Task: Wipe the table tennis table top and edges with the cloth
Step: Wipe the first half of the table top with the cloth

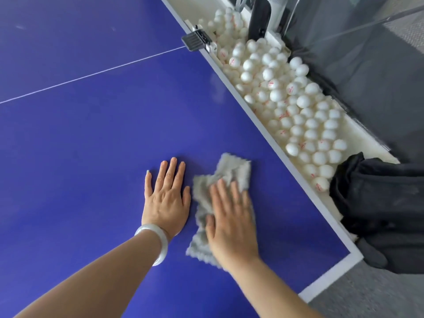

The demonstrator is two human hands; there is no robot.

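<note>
The blue table tennis table (91, 138) fills most of the view, with a white border along its right edge and near corner. A crumpled grey cloth (231, 171) lies on the top near that corner. My right hand (231, 216) presses flat on the cloth with straight fingers; it looks blurred. My left hand (166, 198) rests flat on the bare blue surface just left of the cloth, fingers spread, with a pale bangle on the wrist.
A white trough (367, 138) full of several white balls (298, 106) runs along the table's right edge. A metal clamp (198, 41) grips that edge further off. Black netting (378, 203) bunches beside the corner. Grey floor lies beyond.
</note>
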